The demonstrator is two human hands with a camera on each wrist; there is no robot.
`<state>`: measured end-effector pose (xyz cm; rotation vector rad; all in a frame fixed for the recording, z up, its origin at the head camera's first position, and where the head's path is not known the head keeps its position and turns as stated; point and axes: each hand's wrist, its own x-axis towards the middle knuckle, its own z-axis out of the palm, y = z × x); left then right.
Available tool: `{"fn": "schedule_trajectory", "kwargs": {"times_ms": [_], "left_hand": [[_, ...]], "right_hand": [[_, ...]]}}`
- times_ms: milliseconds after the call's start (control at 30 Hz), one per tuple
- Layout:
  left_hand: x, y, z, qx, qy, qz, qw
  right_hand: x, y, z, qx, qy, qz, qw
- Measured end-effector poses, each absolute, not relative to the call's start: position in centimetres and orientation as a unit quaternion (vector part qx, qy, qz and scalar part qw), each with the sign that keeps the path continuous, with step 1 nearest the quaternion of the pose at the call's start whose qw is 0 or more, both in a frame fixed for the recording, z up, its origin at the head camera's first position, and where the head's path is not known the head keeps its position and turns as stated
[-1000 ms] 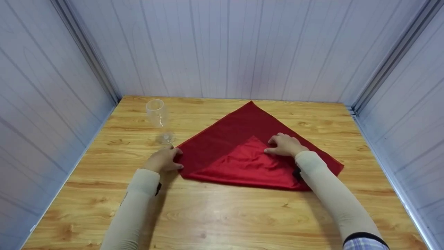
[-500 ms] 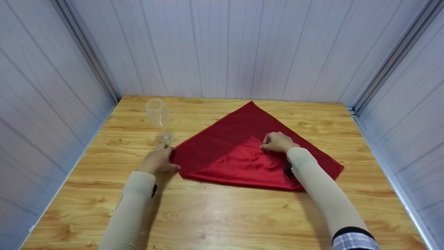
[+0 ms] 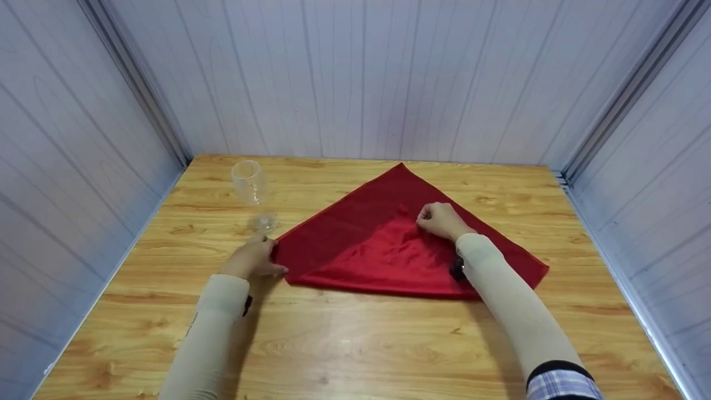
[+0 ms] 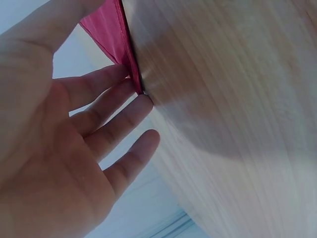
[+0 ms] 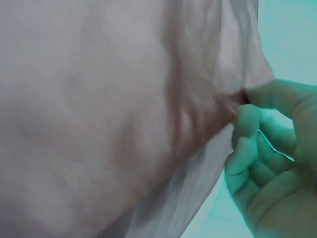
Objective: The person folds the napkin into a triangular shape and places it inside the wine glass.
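Note:
A red satin cloth [image 3: 344,228] lies on the wooden table, its near part folded back over the rest as a shiny flap [image 3: 372,261]. My right hand [image 3: 441,220] pinches this flap near its right edge between thumb and index finger; the right wrist view shows the fabric [image 5: 99,99] gathering in creases at the pinch, the other fingers of the hand [image 5: 277,163] curled. At the cloth's left corner rests my left hand [image 3: 253,258]. In the left wrist view its fingers [image 4: 124,116] are extended, with their tips touching the red edge [image 4: 111,32].
A clear stemmed glass [image 3: 248,183] stands upright at the back left, its foot just beyond my left fingertips. Pale panel walls [image 3: 333,78] close off the back and both sides of the wooden table [image 3: 344,344].
My right hand has shifted left and away from me, closing thumb and finger on the flap, which is now more wrinkled. The left hand has slid slightly left at the corner.

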<state>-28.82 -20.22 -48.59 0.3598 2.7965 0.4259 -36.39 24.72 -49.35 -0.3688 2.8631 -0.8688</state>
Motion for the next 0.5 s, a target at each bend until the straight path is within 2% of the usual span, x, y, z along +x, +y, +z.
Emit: {"fn": "schedule_trajectory", "kwargs": {"times_ms": [133, 367, 500], "left_hand": [[-28.9, -20.1, -48.6, 0.13, 0.971, 0.137, 0.146], [-28.9, -19.9, -48.4, 0.114, 0.973, 0.13, 0.156], [-28.9, -19.8, -48.3, 0.114, 0.973, 0.125, 0.158]], "right_hand": [[-36.5, 24.3, -49.2, -0.113, 0.942, -0.315, 0.031], [-36.9, 23.6, -49.2, -0.091, 0.916, -0.381, -0.092], [-37.2, 23.3, -49.3, -0.076, 0.907, -0.393, -0.128]]}}
